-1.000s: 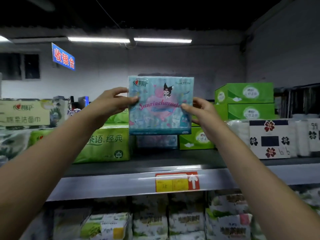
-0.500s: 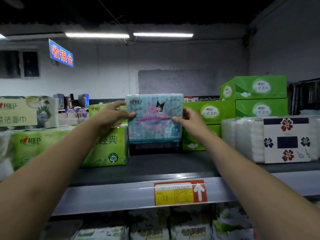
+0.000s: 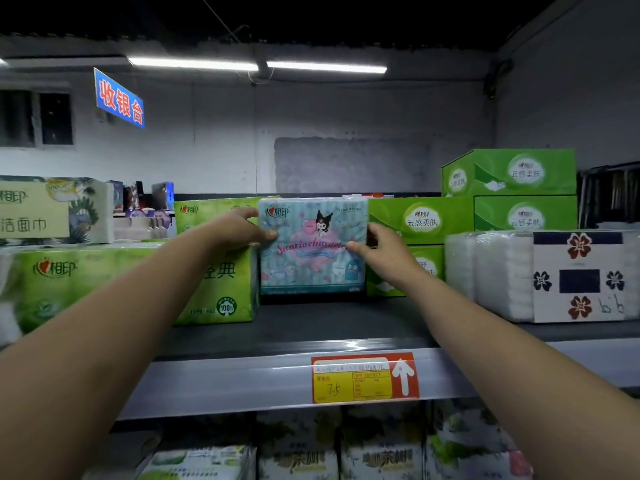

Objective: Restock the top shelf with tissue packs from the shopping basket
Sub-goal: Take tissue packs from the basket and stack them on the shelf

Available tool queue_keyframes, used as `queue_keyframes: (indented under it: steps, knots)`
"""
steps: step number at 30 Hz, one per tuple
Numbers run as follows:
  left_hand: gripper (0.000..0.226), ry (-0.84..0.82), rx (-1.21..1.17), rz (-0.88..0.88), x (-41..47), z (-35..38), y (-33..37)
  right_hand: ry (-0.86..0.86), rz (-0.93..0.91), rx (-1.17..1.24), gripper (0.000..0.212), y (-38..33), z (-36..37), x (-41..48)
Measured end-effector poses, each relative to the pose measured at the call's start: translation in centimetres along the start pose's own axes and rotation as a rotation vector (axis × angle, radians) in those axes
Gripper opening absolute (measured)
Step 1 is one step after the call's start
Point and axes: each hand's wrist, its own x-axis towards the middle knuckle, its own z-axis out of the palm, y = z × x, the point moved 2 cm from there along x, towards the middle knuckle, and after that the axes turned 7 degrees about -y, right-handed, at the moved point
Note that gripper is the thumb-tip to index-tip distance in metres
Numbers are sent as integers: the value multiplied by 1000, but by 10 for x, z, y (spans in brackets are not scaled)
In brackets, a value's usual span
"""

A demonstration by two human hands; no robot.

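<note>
A light blue tissue pack (image 3: 313, 258) with pink cartoon print stands upright at the back of the top shelf (image 3: 311, 327), between green packs. My left hand (image 3: 239, 228) grips its left edge, thumb on the front. My right hand (image 3: 379, 252) grips its right edge the same way. The pack's bottom seems to rest on the dark shelf surface. The shopping basket is out of view.
A large green tissue pack (image 3: 138, 285) sits left of the blue one, green boxes (image 3: 422, 221) right behind it, and a white flowered pack (image 3: 554, 275) at far right. A yellow and red price tag (image 3: 363, 377) marks the shelf edge. More packs (image 3: 298, 459) fill the shelf below.
Both hands carried the blue pack down and back, from above the shelf into the gap between the green packs, where it now sits low on the shelf.
</note>
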Motion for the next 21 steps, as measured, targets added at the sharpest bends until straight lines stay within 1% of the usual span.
queue_keyframes:
  steps: [3,7,13,17,21]
  knots:
    - [49,8,71,-52,0,1,0,-9,5,-79,33,1,-2,-1]
    - [43,-19,99,-86,1,5,3,-36,43,-124,34,2,-3,-5]
    - [50,28,157,-112,6,8,2,-67,49,-187,36,0,-3,-9]
    - [59,63,176,-96,9,8,1,-23,44,-322,42,2,-5,-7]
    - [57,52,180,-95,9,5,-1,16,82,-420,48,6,-4,-6]
